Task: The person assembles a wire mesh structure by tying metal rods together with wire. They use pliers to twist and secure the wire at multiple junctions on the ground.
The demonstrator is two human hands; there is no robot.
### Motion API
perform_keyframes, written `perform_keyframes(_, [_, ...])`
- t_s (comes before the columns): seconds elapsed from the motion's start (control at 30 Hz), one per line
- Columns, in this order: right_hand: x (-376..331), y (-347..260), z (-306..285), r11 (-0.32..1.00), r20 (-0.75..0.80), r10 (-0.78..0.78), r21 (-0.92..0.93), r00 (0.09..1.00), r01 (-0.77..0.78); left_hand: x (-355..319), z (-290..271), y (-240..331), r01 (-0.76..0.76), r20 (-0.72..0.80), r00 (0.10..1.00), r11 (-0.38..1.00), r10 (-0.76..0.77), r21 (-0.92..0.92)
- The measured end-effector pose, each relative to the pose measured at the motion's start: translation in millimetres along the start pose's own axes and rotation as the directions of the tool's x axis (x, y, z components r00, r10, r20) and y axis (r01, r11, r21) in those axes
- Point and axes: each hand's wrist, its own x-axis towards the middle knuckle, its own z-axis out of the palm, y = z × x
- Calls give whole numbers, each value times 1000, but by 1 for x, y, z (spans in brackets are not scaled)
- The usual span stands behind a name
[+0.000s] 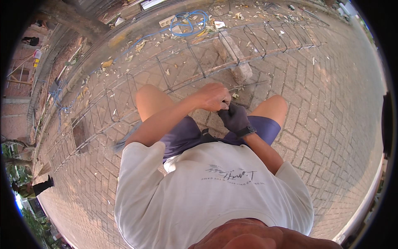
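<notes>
My bare left hand (213,97) is closed, its fingertips meeting those of my right hand between my knees. A dark glove covers my right hand (234,116), which is closed too. Whatever the fingers pinch is too small or hidden to make out. Just beyond both hands runs a long rebar cage (204,76) with rectangular stirrups. A concrete block (244,74) lies beneath its right part. Thin wire-like lines (253,85) show near the block's close end. Beside my left thigh is a bundle of thin grey wires (126,139).
Brick paving (319,128) spreads around me. A coil of blue hose or cord (188,24) lies past the cage, with dry leaves and rubble near a kerb (124,38). A tree trunk (76,20) stands at far left. More blue cord (61,101) is tangled at left.
</notes>
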Motion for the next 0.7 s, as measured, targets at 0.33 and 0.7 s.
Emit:
perform_keyframes(0.33, [6, 27, -20, 991, 64, -34, -124, 997, 41, -58, -35, -37, 9, -223, 975, 999, 1, 46])
perform_keyframes(0.7, [93, 121, 23, 825, 331, 401, -536, 854, -180, -118, 28, -127, -149, -472, 403, 453, -784, -879])
